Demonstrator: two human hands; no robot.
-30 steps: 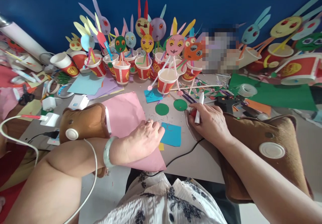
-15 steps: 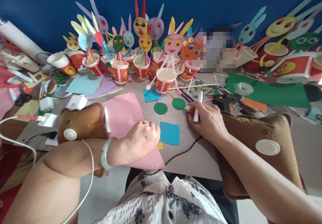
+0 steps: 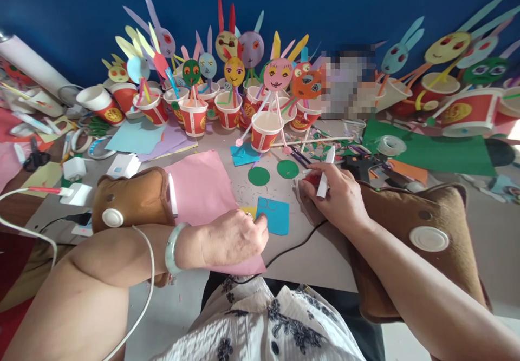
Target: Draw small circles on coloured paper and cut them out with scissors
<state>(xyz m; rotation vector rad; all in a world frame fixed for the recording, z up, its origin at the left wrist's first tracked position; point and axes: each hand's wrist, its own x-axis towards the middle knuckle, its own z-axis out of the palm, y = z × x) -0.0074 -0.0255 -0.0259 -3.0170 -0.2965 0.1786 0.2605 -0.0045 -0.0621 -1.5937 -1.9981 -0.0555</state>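
Observation:
My left hand [image 3: 233, 236], a pale bangle on its wrist, is closed with its fingers curled down over the pink paper [image 3: 203, 179]. Its thumb and fingertips reach the left edge of a blue paper square [image 3: 277, 217] with faint red curved lines. A bit of yellow paper [image 3: 249, 210] shows just behind the knuckles. Whatever the fingers hold is hidden. In my right hand [image 3: 341, 196] a white marker [image 3: 326, 174] is gripped upright and slightly tilted, above a clear plastic bag [image 3: 306, 201]. Two green paper discs [image 3: 259, 176] lie between the hands, farther back.
Red-and-white paper cups [image 3: 266, 131] with paper rabbit figures line the back. Brown plush warmers lie left [image 3: 134, 196] and right [image 3: 410, 274]. A black cable [image 3: 298, 245] crosses the table front. Paper scraps [image 3: 345, 139], green sheet [image 3: 450, 152] and tape roll [image 3: 392, 145] fill the back right.
My left hand has moved slightly right and nearer me, uncovering more of the yellow paper and reaching the blue square. My right hand has shifted a little right with the marker.

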